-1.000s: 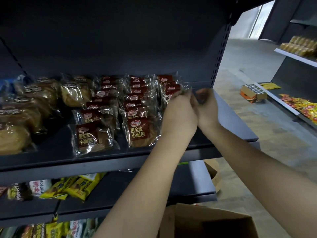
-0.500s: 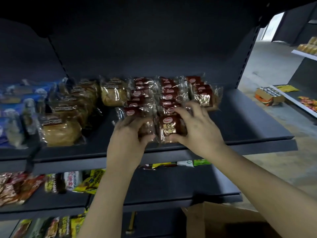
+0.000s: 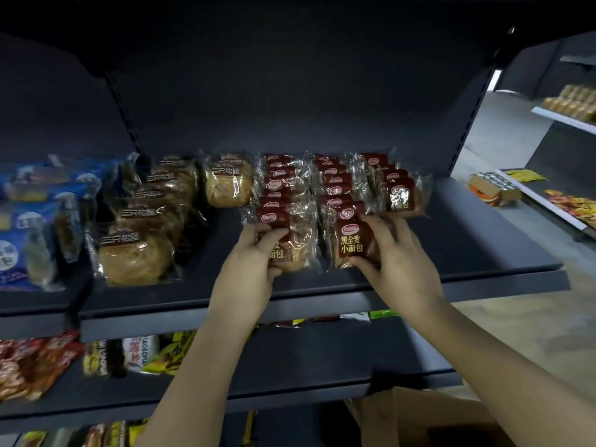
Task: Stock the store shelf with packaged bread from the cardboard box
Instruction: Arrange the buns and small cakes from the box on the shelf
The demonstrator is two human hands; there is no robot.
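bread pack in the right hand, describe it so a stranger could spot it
On the upper dark shelf lie three rows of red-label bread packs. The bread pack fronts the middle row, and alone is gripped by the right hand.

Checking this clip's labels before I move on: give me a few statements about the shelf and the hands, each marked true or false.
1. The red-labelled bread stands in three rows. True.
2. The left hand grips the left front packet; the right hand grips the middle front packet. True.
3. The cardboard box sits on the shelf beside the bread. False: it is at the bottom of the view, below that shelf.
4. The blue packets lie right of the red-labelled bread. False: they are at the far left.
5. Packets fill the shelf to its right end. False: that end is bare.
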